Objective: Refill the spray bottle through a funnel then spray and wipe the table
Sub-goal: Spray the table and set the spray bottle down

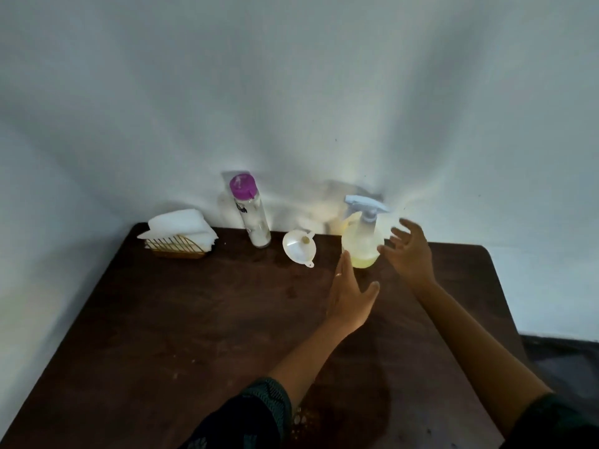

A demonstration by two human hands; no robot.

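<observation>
Both hands are reaching for the spray bottle, which stands upright at the far side of the counter, right between them. The left hand is spread flat with fingers straight, its fingertips just short of the bottle's lower left side; the right hand is wide with loosely fanned fingers, just beside the bottle's right flank, holding nothing. To do this step well, one hand should steady the rounded body low down, where the pale yellow liquid sits, while the other turns the blue trigger head off, keeping the bottle upright. The white funnel lies tipped on its side just left of the left hand's fingertips, ready for the neck. Further left stand a clear bottle with a purple cap and a wire holder of white napkins. Dim light and glare hide the bottle's neck threads and true fill level; whether either hand touches it yet is hard to tell.
</observation>
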